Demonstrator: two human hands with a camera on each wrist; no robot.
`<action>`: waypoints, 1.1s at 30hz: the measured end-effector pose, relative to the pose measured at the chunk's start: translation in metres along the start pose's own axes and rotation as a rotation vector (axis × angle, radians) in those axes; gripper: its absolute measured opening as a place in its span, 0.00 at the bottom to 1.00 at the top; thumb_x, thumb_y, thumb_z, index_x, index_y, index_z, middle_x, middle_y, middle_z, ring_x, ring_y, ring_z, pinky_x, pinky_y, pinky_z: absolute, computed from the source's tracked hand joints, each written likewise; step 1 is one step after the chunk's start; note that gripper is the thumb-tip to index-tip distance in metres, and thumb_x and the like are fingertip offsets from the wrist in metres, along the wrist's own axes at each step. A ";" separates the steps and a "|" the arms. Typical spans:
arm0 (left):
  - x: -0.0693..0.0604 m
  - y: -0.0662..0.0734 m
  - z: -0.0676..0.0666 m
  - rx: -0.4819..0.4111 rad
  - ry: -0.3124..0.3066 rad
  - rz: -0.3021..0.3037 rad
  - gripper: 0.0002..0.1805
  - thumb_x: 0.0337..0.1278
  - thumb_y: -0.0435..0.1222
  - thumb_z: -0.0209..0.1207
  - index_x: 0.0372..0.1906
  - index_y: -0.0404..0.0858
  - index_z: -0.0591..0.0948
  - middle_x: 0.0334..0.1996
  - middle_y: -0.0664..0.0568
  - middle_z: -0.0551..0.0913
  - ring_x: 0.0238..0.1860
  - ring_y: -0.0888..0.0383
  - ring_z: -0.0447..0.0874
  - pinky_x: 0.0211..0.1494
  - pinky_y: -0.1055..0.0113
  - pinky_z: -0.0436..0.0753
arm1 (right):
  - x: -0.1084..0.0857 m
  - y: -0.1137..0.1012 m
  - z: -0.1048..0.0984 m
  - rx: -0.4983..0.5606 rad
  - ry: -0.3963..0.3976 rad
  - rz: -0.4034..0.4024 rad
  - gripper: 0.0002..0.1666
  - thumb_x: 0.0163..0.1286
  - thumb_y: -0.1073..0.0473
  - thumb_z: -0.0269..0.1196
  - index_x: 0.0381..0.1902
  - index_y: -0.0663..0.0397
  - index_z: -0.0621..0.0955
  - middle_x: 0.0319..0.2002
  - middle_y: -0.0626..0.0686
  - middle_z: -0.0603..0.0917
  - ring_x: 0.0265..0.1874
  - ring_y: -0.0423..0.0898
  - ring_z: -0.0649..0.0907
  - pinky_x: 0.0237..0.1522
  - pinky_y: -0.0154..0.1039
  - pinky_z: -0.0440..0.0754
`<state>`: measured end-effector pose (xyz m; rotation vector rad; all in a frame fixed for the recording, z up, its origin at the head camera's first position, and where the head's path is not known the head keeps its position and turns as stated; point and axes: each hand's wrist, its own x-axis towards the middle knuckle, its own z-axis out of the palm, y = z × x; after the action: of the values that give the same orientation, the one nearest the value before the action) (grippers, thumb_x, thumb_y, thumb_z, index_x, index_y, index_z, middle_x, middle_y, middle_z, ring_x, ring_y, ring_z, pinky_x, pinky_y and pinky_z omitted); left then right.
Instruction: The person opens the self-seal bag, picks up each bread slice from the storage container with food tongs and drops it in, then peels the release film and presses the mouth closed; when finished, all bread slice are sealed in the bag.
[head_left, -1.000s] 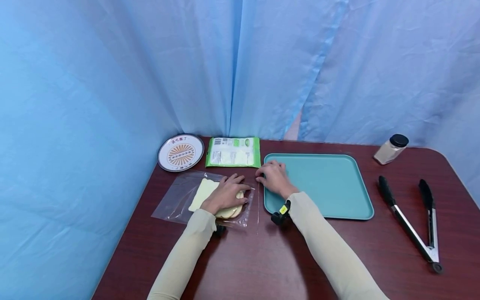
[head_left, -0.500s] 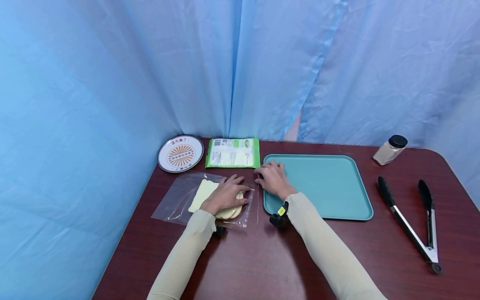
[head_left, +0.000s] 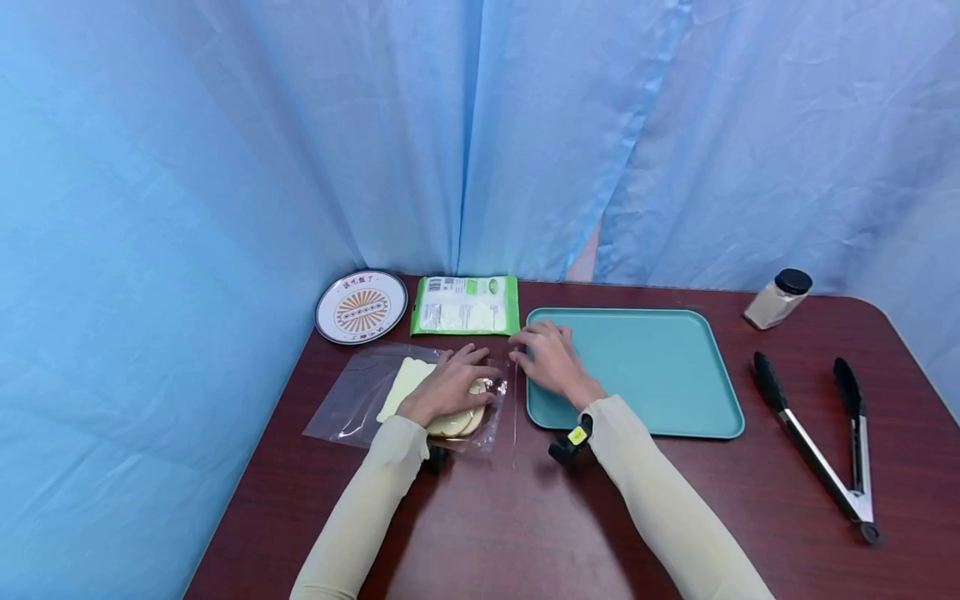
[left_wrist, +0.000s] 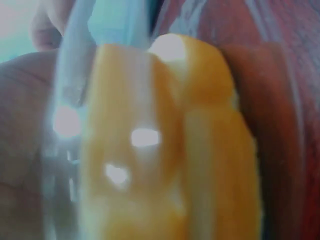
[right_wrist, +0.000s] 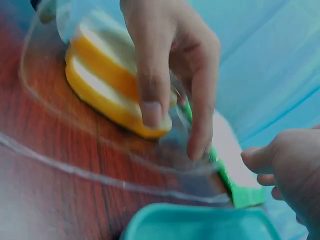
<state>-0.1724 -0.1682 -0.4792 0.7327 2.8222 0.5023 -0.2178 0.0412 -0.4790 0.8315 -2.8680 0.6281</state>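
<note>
A clear plastic bag [head_left: 345,408] lies flat on the table, holding sliced bread [head_left: 405,383] stacked toward its right end. My left hand [head_left: 450,392] rests over the bread and bag, fingers spread toward the bag's right edge. In the right wrist view its thumb and a finger hang down by the bread [right_wrist: 112,95]. A thin clear plastic strip [head_left: 515,408] lies between the bag and the teal tray [head_left: 645,375]. My right hand [head_left: 551,358] hovers at the tray's left edge, fingers loosely bent near the strip; nothing shows in its grasp.
Behind the bag stand a round patterned plate [head_left: 362,307] and a green-and-white packet [head_left: 465,306]. At the right are a black-lidded jar [head_left: 780,298] and spread tongs [head_left: 825,458] on the dark red table. Blue curtains [head_left: 480,142] hang behind and at the left.
My right wrist has shifted slightly right, while its fingers stay near the strip. The bag's right edge under my left fingers shows new glints and has shifted a little.
</note>
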 end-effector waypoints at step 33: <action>-0.010 -0.006 -0.085 -0.124 0.046 0.044 0.21 0.70 0.38 0.59 0.62 0.34 0.80 0.62 0.39 0.81 0.64 0.44 0.80 0.69 0.50 0.78 | -0.081 -0.063 0.000 -0.096 -0.125 -0.314 0.17 0.69 0.65 0.59 0.51 0.47 0.87 0.53 0.49 0.86 0.58 0.51 0.80 0.50 0.50 0.74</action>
<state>-0.1884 -0.2012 -0.4015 0.7692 2.7915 0.7031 -0.1157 0.0332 -0.4725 1.3102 -2.7564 0.4119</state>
